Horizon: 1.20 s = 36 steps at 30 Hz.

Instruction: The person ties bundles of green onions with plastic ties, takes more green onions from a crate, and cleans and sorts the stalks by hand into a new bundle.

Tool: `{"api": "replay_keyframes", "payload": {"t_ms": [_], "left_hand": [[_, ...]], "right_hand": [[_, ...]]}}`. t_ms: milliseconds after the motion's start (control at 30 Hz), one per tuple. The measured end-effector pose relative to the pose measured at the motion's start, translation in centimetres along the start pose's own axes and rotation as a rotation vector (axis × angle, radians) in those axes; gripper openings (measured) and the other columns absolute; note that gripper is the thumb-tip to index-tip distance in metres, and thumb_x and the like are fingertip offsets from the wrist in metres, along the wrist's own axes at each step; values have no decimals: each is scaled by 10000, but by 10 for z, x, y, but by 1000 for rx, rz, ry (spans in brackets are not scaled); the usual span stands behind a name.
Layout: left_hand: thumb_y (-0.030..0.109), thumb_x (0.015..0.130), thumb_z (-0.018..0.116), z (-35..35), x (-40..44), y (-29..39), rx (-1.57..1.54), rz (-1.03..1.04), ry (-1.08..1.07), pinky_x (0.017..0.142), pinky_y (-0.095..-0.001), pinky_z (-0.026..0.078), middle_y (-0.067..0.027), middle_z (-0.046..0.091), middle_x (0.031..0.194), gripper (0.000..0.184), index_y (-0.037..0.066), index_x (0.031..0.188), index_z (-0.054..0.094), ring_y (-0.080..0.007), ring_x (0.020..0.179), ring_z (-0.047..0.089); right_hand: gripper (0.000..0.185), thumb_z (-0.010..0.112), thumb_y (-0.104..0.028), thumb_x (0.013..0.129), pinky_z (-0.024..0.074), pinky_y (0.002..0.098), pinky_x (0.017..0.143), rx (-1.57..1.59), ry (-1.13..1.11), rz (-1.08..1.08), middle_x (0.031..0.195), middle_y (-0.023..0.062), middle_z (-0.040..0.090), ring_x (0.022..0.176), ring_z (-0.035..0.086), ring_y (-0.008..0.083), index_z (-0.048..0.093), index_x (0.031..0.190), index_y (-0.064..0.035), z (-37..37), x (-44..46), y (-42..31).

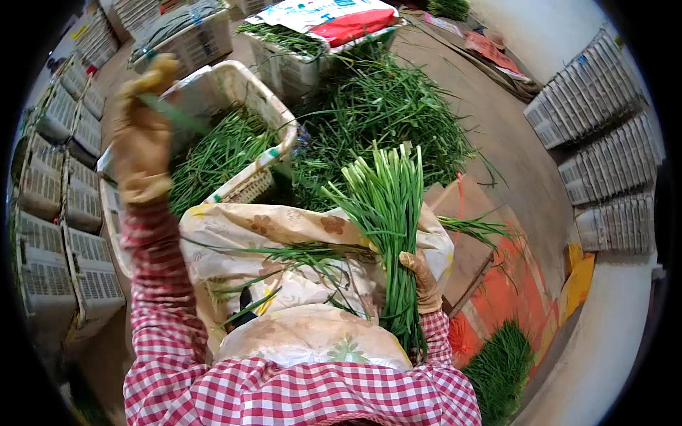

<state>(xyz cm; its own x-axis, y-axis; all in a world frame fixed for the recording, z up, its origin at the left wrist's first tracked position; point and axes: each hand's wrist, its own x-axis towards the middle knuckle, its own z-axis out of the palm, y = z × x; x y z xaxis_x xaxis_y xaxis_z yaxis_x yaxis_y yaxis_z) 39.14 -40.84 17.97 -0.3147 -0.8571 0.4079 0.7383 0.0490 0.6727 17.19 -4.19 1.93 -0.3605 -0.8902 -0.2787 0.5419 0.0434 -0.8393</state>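
My right hand (422,282), in a tan glove, is closed around a thick bunch of garlic chives (394,220). The bunch stands nearly upright over my lap, its pale stem ends at the top and green leaves hanging below. My left hand (144,135), gloved too and smeared by motion, is raised at the left beside a white crate (284,135). Its fingers look curled, with a blurred green chive leaf (174,113) at them. Loose chive leaves (305,254) lie across the flowered apron (284,220) on my lap.
A big heap of green leaves (391,106) lies on the floor ahead. Behind it, another crate (284,67) carries chives and a printed bag (334,21). Stacked crates line the left (92,263) and right (590,92). More chives (501,366) lie at the lower right.
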Motion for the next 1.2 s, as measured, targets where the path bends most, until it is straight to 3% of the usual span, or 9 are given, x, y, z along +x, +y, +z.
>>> {"api": "replay_keyframes", "payload": {"t_ms": [67, 133, 233, 433, 467, 900, 1000, 1067, 1200], "left_hand": [[134, 931, 485, -43, 14, 33, -111, 7, -17, 942, -398, 472, -173, 620, 1056, 205, 2, 1050, 587, -231, 1047, 576], [120, 946, 447, -57, 16, 39, -474, -277, -620, 850, -371, 508, -170, 620, 1030, 259, -6, 1147, 552, -206, 906, 597], [166, 938, 481, -33, -31, 4, 418, -337, -264, 556, -269, 410, -104, 622, 943, 261, 21, 1133, 576, -92, 662, 457], [377, 849, 624, 47, -91, -162, 1114, -104, -668, 541, -301, 445, -60, 632, 679, 301, 84, 799, 671, -195, 577, 572], [424, 861, 598, 65, -95, -163, 1056, -647, -585, 542, -322, 439, -61, 618, 642, 351, 87, 799, 673, -205, 566, 568], [311, 959, 485, -33, -80, -135, 660, -521, -324, 343, -190, 267, 39, 561, 591, 285, 86, 832, 607, -30, 377, 388], [357, 870, 607, -14, -84, -107, 1864, -474, -897, 638, -347, 476, -117, 631, 837, 398, 61, 1125, 531, -282, 742, 613], [368, 848, 624, -16, -96, -114, 1539, 98, -893, 755, -380, 472, -150, 610, 956, 492, 74, 1217, 485, -356, 855, 592], [343, 908, 566, 32, -98, -118, 1012, -621, -637, 647, -270, 466, -102, 664, 867, 368, -19, 937, 625, -174, 742, 620]], "right_hand": [[414, 678, -290, 799, 469, 201, 599, -11, 88, -11, 862, 37, 635, 695, 568, 77, 576, 1069, 8, -6, -2, -2], [381, 685, -244, 792, 467, 205, 618, 14, 132, 3, 865, 28, 632, 706, 567, 82, 583, 1066, 0, -4, -2, -3], [423, 719, -277, 770, 469, 221, 670, -139, 133, -18, 892, 16, 629, 754, 570, 91, 591, 1074, -14, 12, 1, -13], [534, 783, -313, 713, 464, 241, 715, -341, 177, -30, 941, 12, 625, 802, 555, 96, 580, 1103, -11, 36, -5, -23], [538, 783, -310, 714, 466, 243, 720, -396, 199, -62, 944, 12, 624, 805, 555, 95, 576, 1109, -10, 39, -7, -24], [605, 651, -342, 828, 479, 233, 586, 364, 58, -109, 951, 108, 617, 709, 567, 128, 456, 1238, 58, -40, -12, 19], [721, 642, -370, 838, 435, 254, 552, 321, -7, -136, 1028, 144, 597, 708, 504, 120, 364, 1315, 94, -46, -12, 14], [748, 662, -384, 823, 457, 248, 616, 241, -195, -90, 1120, 168, 575, 792, 539, 127, 369, 1308, 105, -78, -11, 29], [780, 703, -393, 783, 488, 283, 725, 121, -181, 29, 1184, 164, 555, 917, 574, 168, 388, 1305, 93, -134, -6, 59]]}}
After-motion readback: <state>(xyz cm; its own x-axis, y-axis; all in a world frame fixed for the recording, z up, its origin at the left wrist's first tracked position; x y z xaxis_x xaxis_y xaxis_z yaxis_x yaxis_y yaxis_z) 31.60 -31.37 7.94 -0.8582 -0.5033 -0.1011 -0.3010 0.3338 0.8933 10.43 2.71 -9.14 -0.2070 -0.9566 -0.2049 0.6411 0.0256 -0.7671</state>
